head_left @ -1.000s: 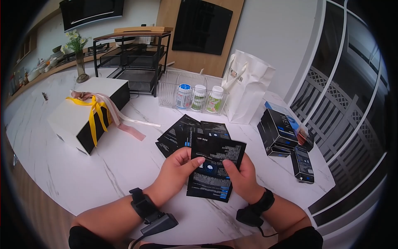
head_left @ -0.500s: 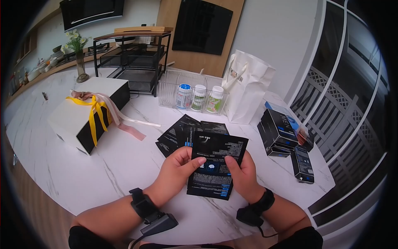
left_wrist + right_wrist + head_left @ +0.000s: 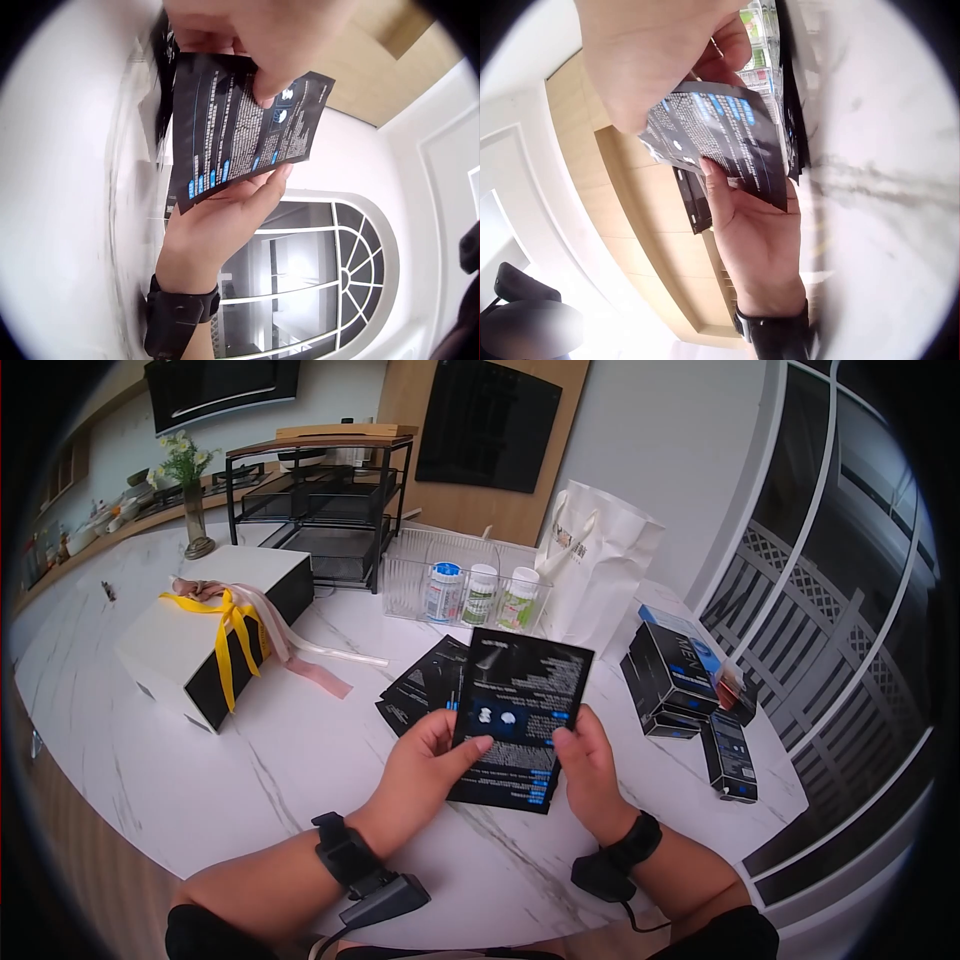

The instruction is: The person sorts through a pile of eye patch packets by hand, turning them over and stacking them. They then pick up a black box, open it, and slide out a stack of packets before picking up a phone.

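Observation:
A flat black sachet (image 3: 525,685) printed with small white and blue text is held up over the table by both hands. My left hand (image 3: 430,760) pinches its left edge, thumb on the printed face and fingers behind. At the right edge, my right hand (image 3: 595,775) grips it the same way. The left wrist view shows the sachet (image 3: 225,127) slightly bowed, with the right hand (image 3: 217,232) below it. More black sachets (image 3: 425,682) lie fanned on the table behind, partly hidden by the held one.
On the left stands a white-and-black box (image 3: 165,660) with yellow and pink ribbons (image 3: 228,650). Farther back are a clear bin (image 3: 400,595) with three bottles, a white paper bag (image 3: 595,575) and a black rack (image 3: 380,510). Small black boxes (image 3: 680,665) are stacked at right.
The held sachet has moved up and away from me, covering more of the sachets behind. My right thumb now sits nearer its right edge.

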`<move>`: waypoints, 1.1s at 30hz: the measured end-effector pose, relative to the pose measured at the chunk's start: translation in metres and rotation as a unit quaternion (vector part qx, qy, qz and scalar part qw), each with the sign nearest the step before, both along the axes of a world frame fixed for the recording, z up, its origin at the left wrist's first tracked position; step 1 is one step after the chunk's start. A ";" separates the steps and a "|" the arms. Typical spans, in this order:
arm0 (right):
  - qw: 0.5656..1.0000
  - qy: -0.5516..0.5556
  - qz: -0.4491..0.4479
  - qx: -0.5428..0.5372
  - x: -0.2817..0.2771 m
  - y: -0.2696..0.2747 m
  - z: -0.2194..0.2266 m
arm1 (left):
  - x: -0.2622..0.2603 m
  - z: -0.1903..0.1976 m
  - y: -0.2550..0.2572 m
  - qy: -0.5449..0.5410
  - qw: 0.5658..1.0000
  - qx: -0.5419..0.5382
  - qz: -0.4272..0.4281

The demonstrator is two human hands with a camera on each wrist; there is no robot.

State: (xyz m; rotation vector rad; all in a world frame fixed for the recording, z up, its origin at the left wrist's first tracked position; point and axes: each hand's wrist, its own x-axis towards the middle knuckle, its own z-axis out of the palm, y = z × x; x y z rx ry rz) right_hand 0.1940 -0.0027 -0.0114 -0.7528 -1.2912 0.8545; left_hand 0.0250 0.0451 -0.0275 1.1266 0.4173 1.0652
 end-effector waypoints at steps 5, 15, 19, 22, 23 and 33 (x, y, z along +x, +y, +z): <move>0.997 -0.060 0.022 -0.031 -0.002 0.000 0.002 | -0.001 0.003 -0.001 0.002 1.000 -0.003 -0.003; 0.991 -0.134 -0.008 0.022 0.001 -0.003 -0.008 | -0.001 0.002 0.000 -0.014 1.000 0.002 0.009; 0.993 -0.114 -0.017 0.023 -0.002 -0.004 -0.003 | -0.001 0.001 0.000 -0.018 1.000 0.003 -0.008; 0.994 -0.106 -0.025 -0.017 0.005 0.003 -0.005 | -0.001 0.004 -0.004 -0.031 0.999 0.005 -0.029; 0.995 -0.100 -0.018 -0.021 0.004 0.002 -0.004 | -0.002 0.004 -0.004 -0.029 0.999 0.019 -0.037; 0.998 0.027 -0.044 -0.021 0.007 0.009 -0.001 | -0.002 -0.004 -0.001 0.085 0.994 0.017 -0.063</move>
